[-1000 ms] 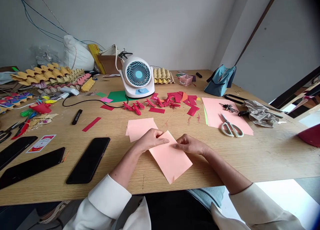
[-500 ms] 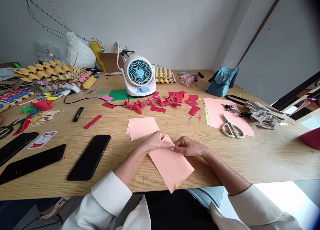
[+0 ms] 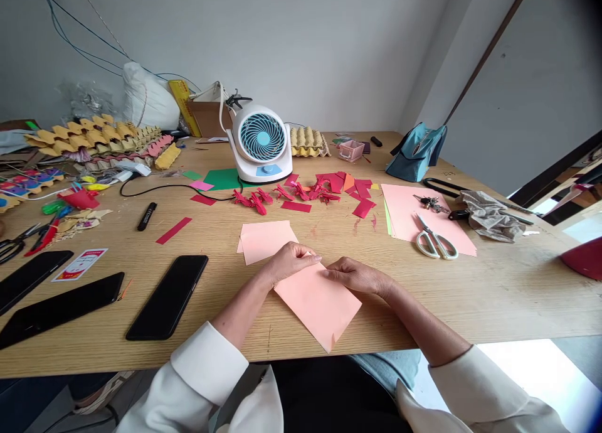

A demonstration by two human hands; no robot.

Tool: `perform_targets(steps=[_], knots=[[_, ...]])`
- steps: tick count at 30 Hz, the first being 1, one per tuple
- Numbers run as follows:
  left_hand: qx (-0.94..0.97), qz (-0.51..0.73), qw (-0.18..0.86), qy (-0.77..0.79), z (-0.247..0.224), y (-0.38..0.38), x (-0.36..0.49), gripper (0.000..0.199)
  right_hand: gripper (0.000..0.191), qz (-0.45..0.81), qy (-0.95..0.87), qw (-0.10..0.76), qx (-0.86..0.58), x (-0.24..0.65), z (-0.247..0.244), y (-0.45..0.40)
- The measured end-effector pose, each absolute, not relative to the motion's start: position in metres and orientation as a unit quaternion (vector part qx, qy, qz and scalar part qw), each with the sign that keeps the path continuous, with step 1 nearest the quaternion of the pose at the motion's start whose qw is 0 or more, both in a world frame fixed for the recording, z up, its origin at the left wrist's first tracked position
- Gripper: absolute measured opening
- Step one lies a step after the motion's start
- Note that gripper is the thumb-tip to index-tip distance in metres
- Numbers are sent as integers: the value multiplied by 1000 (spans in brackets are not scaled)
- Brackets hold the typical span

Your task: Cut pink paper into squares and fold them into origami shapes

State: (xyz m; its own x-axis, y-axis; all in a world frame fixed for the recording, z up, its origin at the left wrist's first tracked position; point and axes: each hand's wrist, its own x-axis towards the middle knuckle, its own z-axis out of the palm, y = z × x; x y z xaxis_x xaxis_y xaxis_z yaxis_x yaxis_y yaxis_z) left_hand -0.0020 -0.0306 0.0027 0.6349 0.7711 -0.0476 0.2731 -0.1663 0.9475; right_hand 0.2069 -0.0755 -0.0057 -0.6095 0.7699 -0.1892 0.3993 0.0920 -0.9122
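Note:
A sheet of light pink paper (image 3: 320,298) lies slanted in front of me, its lowest corner close to the table's front edge and slightly creased. My left hand (image 3: 290,261) pinches its upper left edge between thumb and curled fingers. On the upper right edge, my right hand (image 3: 355,275) grips the paper with the thumb on top and the fingers underneath, mostly hidden. Just beyond my left hand rest more pink paper pieces (image 3: 266,238), overlapping each other.
Red folded paper pieces (image 3: 258,201) lie before a white fan (image 3: 262,141). White-handled scissors (image 3: 436,241) and keys (image 3: 430,203) rest on larger pink sheets (image 3: 399,213) at right. At left are a black phone (image 3: 168,298), a marker (image 3: 147,216) and egg cartons (image 3: 94,138).
My hands have moved slightly apart along the paper's top edge. The sheet has shifted a little up and left, and more of its upper part shows.

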Motion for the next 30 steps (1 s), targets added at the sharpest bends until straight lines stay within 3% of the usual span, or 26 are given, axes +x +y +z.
perform_targets(steps=[9, 25, 30], knots=[[611, 273, 625, 402, 3, -12, -26, 46, 54, 585, -697, 159, -384, 213, -4, -74], [488, 341, 687, 416, 7, -3, -41, 39, 59, 583, -699, 155, -384, 232, -7, -68], [484, 349, 685, 418, 6, -1, -42, 38, 60, 537, -675, 235, -449, 235, -4, -66]])
